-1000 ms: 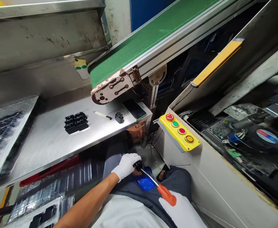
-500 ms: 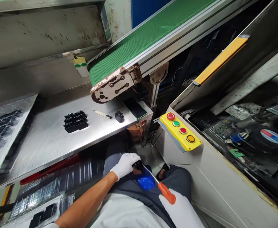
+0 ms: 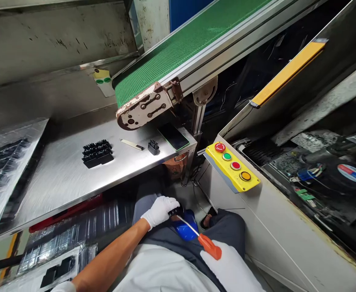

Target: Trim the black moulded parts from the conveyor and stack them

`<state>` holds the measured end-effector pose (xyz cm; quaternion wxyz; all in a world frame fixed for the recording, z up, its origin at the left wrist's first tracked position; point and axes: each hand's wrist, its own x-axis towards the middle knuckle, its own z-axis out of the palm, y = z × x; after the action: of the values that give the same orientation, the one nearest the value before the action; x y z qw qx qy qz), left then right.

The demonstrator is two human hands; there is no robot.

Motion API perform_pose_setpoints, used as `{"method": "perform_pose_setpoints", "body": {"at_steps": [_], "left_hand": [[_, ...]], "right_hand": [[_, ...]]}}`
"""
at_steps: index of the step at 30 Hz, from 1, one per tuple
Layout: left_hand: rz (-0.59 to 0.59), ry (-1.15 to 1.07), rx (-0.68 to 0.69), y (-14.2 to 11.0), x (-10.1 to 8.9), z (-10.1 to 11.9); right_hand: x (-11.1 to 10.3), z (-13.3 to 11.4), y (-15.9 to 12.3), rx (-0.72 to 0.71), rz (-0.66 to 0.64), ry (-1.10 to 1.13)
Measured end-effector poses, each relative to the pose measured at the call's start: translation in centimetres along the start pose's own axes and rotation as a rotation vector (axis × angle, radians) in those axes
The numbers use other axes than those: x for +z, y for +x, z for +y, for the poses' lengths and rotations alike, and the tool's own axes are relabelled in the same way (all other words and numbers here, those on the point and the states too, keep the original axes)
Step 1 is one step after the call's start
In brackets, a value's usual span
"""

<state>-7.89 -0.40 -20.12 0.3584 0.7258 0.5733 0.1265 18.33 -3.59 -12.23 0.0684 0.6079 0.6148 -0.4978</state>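
Note:
My left hand (image 3: 160, 211), in a white glove, is closed around a small black plastic part (image 3: 176, 211) above my lap. In my gloved right hand (image 3: 217, 259) is a screwdriver with an orange handle (image 3: 210, 245). Its thin metal shaft slants up and left to the black part; whether the tip touches it I cannot tell. A blue object (image 3: 187, 227) lies beneath the shaft, between my legs. On the metal table (image 3: 65, 178) sit a group of black parts (image 3: 98, 153), a single black part (image 3: 153, 147) and a slim knife-like tool (image 3: 131, 144).
A green conveyor belt (image 3: 165, 65) slopes down over the table. A phone (image 3: 173, 136) lies by the table corner. At right stands a yellow button box (image 3: 232, 167) on a machine edge. Clear plastic trays (image 3: 10, 170) lie at left, with more trays (image 3: 56, 239) below the table.
My right hand and the screwdriver have shifted slightly left and up, so the shaft crosses the blue object lower down. My left hand keeps its hold on the black part.

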Motion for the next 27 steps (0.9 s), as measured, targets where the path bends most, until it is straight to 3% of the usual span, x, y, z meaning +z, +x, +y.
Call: {"method": "perform_pose_setpoints", "body": {"at_steps": [8, 13, 17, 22, 27], "left_hand": [[0.060, -0.360, -0.097, 0.0, -0.5, -1.0], [0.280, -0.778, -0.261, 0.3, 0.9, -0.9], [0.339, -1.171, -0.349, 0.5, 2.4, 0.5], [0.390, -1.874, -0.565, 1.2, 2.6, 3.4], [0.293, -2.024, -0.626, 2.1, 2.7, 5.9]], "right_hand": [[0.3, -0.3, 0.4, -0.038, 0.038, 0.002], [0.0, 0.1, 0.1, -0.023, 0.043, 0.052], [-0.1, 0.3, -0.6, -0.003, 0.031, 0.100], [0.3, 0.8, -1.6, 0.030, 0.034, 0.172], [1.0, 1.5, -2.2, 0.002, 0.084, 0.184]]}}
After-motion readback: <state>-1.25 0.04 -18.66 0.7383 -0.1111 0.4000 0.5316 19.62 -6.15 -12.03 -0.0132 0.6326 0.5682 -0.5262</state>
